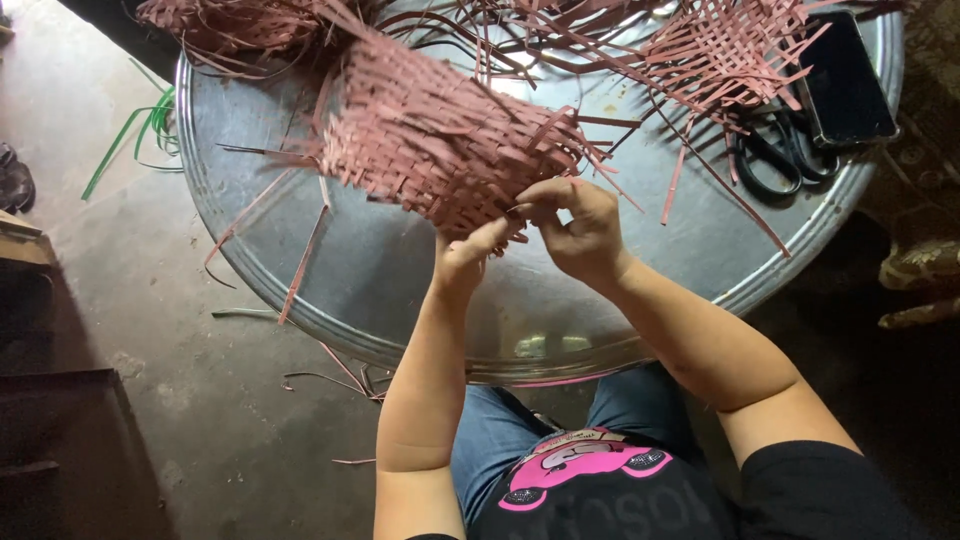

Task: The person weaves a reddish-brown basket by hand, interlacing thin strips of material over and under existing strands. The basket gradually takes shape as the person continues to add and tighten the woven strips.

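Both hands meet at the near edge of the half-woven pink basket [440, 140], which lies tilted on its side over the round metal bench [400, 280]. The left hand [465, 255] presses up against the weave from below, thumb on the strips. The right hand [580, 225] curls over the edge, fingertips pinching a loose pink strip. Farther back lie another woven pink piece [725, 50], black scissors [785, 155] and a dark phone [845, 80]. Green strips [140, 135] lie on the floor at left.
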